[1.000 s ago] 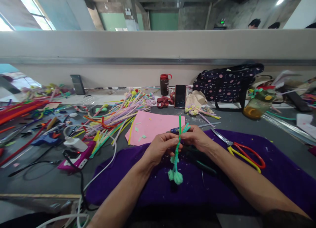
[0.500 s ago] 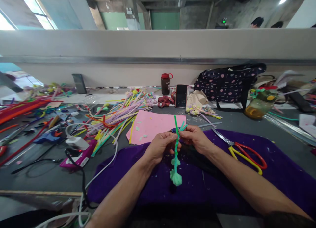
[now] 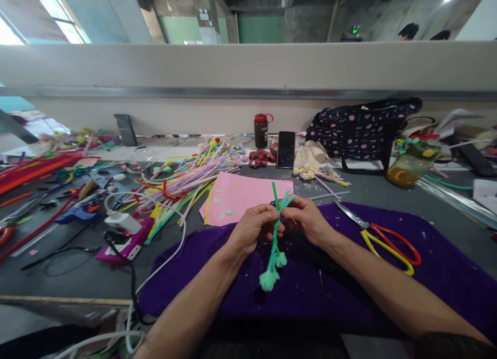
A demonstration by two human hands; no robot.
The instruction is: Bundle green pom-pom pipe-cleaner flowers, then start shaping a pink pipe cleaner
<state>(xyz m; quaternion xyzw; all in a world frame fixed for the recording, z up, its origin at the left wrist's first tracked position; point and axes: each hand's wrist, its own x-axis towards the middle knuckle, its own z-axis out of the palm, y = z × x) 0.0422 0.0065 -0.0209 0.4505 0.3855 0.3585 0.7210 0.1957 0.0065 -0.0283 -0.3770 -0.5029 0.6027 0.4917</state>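
Note:
Both hands meet over a purple cloth (image 3: 388,286) at the table's near edge. My left hand (image 3: 252,229) pinches a twisted bundle of green pipe cleaners (image 3: 274,245) near its upper part. My right hand (image 3: 308,219) grips the same bundle just above, fingers closed on the loose green ends that stick up. The bundle hangs down and ends in fluffy light-green pompom tips (image 3: 268,278) above the cloth. Behind the hands lies a pink sheet (image 3: 236,196) with small paper scraps on it.
Red-and-yellow scissors (image 3: 382,237) lie on the cloth to the right. A heap of coloured pipe cleaners (image 3: 186,180), a blue glue gun (image 3: 79,214) and a white charger (image 3: 122,221) with cables fill the left. A phone (image 3: 286,149), dark bottle (image 3: 261,131), spotted bag (image 3: 361,131) and jar (image 3: 409,170) stand at the back.
The green bundle has turned between my fingers: its pompom end has swung a little to the left and its top ends have shifted. Both hands stay in nearly the same place.

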